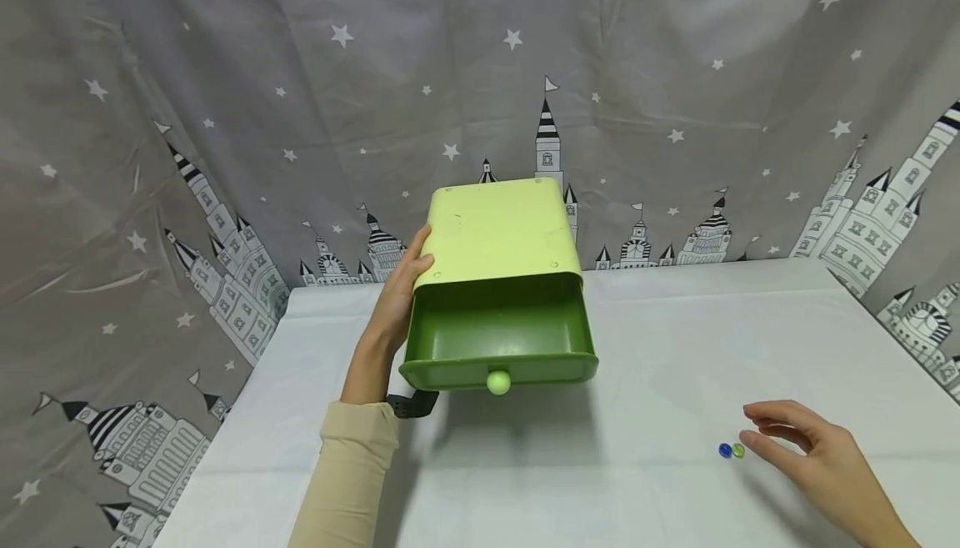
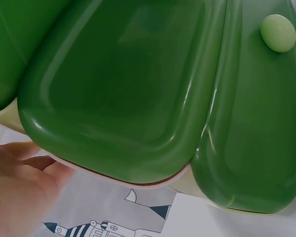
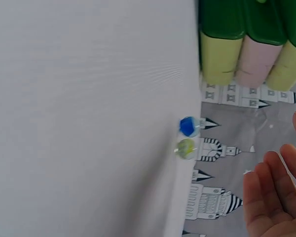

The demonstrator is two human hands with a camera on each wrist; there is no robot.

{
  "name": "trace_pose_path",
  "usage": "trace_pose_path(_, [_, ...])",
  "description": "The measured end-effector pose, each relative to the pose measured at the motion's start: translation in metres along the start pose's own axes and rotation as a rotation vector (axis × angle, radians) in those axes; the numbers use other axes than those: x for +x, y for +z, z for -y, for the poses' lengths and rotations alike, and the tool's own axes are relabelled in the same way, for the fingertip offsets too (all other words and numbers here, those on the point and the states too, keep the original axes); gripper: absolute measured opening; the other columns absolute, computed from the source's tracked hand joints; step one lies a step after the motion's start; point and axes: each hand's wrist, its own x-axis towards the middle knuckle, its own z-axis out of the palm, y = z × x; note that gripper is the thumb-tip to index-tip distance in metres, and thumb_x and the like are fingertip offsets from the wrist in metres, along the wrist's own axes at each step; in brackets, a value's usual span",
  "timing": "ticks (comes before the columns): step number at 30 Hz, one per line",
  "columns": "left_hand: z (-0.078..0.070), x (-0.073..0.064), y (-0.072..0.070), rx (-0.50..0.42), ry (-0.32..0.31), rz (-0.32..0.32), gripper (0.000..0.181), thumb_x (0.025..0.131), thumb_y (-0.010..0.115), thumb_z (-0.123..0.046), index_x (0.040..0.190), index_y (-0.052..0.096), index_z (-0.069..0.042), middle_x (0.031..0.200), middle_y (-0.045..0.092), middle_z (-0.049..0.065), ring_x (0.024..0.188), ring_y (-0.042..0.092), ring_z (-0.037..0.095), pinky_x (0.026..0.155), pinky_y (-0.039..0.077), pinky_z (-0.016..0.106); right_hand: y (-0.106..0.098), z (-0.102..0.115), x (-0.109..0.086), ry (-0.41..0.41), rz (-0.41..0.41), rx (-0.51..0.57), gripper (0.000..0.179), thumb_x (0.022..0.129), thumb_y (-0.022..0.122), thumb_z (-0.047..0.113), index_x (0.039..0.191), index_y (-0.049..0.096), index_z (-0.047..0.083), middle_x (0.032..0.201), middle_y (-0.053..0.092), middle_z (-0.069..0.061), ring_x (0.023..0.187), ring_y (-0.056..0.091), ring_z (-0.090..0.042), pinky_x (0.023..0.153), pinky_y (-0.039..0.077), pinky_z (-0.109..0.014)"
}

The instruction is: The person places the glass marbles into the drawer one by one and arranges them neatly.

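A small drawer cabinet (image 1: 498, 231) with a pale yellow top stands on the table, its dark green drawer (image 1: 502, 370) pulled out at the front by a light green knob's length and more. The drawer's visible inside holds nothing. My left hand (image 1: 397, 302) rests against the cabinet's left side, fingers stretched along it. In the left wrist view, green drawer fronts fill most of the picture, one with a round knob (image 2: 278, 33). To the right lie a blue marble (image 1: 724, 450) and a yellow-green marble (image 1: 738, 450), side by side. Just right of them hovers my right hand (image 1: 821, 469), fingers loosely bent, holding nothing.
White cloth covers the table (image 1: 660, 348). Behind and beside it hangs a grey curtain (image 1: 465, 56) printed with castles and stars. Yellow and pink cabinet sections (image 3: 259, 59) show in the right wrist view.
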Motion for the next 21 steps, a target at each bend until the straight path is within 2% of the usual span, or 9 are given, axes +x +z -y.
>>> trace_pose_path(11, [0.001,-0.001,-0.001,0.014,0.023,0.002,0.061,0.102,0.042,-0.030,0.160,0.020,-0.025,0.163,0.010,-0.006,0.146,0.008,0.008,0.117,0.012,0.038,0.002,-0.015,-0.008,0.122,0.042,-0.024,0.025,0.088,0.075,0.008,0.111,0.070,0.000,0.100,0.069,0.009,0.086,0.063,0.002,0.072,0.046,-0.010])
trace_pose_path(16, [0.001,-0.001,-0.001,0.021,0.029,0.005,0.062,0.102,0.042,-0.031,0.159,0.020,-0.026,0.163,0.010,-0.007,0.146,0.008,0.008,0.117,0.013,0.039,0.008,-0.025,-0.012,0.151,0.105,-0.017,0.025,0.087,0.075,0.008,0.110,0.070,0.000,0.097,0.070,0.005,0.082,0.063,-0.001,0.071,0.047,-0.011])
trace_pose_path(21, [0.003,0.000,-0.001,0.034,0.028,-0.003,0.061,0.102,0.042,-0.031,0.159,0.020,-0.026,0.163,0.011,-0.007,0.146,0.008,0.007,0.117,0.012,0.039,0.015,-0.031,-0.013,0.221,0.157,-0.069,0.028,0.087,0.076,0.012,0.111,0.070,-0.002,0.093,0.068,0.001,0.077,0.061,-0.003,0.067,0.048,-0.018])
